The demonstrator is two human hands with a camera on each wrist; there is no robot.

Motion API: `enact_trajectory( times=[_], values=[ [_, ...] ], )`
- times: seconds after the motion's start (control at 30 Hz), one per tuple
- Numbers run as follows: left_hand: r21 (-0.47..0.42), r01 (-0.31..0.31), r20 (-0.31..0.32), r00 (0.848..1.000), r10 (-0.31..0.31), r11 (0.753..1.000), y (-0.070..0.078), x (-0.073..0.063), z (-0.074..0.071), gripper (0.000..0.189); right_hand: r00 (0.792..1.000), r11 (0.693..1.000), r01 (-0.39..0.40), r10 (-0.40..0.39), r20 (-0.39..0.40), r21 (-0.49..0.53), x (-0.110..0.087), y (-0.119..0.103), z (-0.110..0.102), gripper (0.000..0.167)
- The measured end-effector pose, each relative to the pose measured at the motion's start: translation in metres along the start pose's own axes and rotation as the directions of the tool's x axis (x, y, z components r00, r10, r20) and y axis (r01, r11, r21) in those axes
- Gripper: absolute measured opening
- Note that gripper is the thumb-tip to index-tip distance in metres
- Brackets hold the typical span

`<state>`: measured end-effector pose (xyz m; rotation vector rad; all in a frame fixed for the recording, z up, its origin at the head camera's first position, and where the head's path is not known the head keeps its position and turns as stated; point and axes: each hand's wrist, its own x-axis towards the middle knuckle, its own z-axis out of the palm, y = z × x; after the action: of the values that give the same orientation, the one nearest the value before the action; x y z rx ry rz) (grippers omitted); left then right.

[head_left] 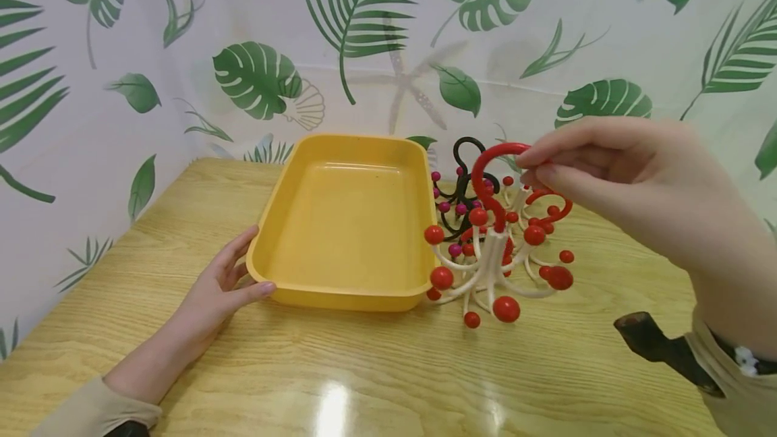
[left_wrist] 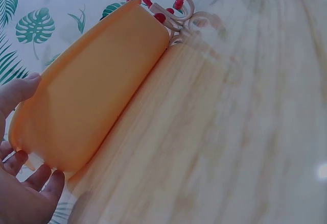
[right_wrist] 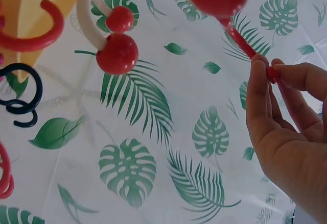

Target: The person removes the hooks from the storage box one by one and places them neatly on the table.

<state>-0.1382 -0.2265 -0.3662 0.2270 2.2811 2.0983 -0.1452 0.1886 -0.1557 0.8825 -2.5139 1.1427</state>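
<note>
My right hand [head_left: 631, 181] pinches the tip of the red hook on a hanger [head_left: 492, 265] between thumb and fingertips. This hanger has several curved white arms tipped with red balls, and it hangs upright off the table, right of the tray. In the right wrist view its red balls [right_wrist: 117, 53] and the pinching fingertips [right_wrist: 260, 66] show. My left hand [head_left: 221, 282] holds the near left corner of a yellow tray [head_left: 346, 299], thumb at the rim and fingers along the side. Nothing lies inside the tray.
Behind the held hanger, right of the tray, stand a black hanger [head_left: 464, 187] with magenta balls and another white one [head_left: 519, 204] with red balls, partly hidden. The wooden table [head_left: 364, 369] ends at a leaf-patterned cloth [head_left: 388, 52].
</note>
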Motion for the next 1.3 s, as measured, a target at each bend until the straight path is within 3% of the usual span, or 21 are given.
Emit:
enact_trajectory(
  times=[0.3, 0.4, 0.63, 0.83, 0.97, 1.3],
  values=[
    [-0.004, -0.008, 0.000, 1.000, 0.008, 1.000, -0.002, 0.000, -0.001, 0.084, 0.997, 0.999, 0.041, -0.042, -0.066, -0.015, -0.030, 0.035, -0.015, 0.024],
    [-0.005, -0.008, -0.002, 1.000, 0.008, 1.000, -0.002, 0.001, -0.001, 0.085, 0.996, 1.000, 0.011, -0.012, -0.087, -0.021, -0.036, 0.045, -0.018, 0.026],
    [-0.008, -0.002, -0.003, 1.000, 0.002, 1.000, 0.000, 0.000, -0.001, 0.085, 0.983, 0.986, -0.154, 0.146, -0.108, -0.066, -0.044, 0.072, -0.020, 0.034],
    [-0.012, 0.000, -0.001, 1.000, 0.000, 1.000, 0.001, 0.000, 0.000, 0.085, 0.974, 0.972, -0.225, 0.222, -0.055, -0.067, -0.046, 0.093, -0.020, 0.028],
    [-0.008, 0.001, 0.000, 1.000, -0.001, 1.000, 0.000, 0.000, 0.000, 0.084, 0.975, 0.974, -0.224, 0.224, 0.003, -0.047, -0.047, 0.109, -0.020, 0.027],
    [-0.006, 0.002, 0.001, 1.000, -0.002, 1.000, -0.001, 0.000, -0.001, 0.084, 0.967, 0.968, -0.247, 0.249, 0.063, -0.032, -0.052, 0.128, -0.014, 0.026]
  ],
)
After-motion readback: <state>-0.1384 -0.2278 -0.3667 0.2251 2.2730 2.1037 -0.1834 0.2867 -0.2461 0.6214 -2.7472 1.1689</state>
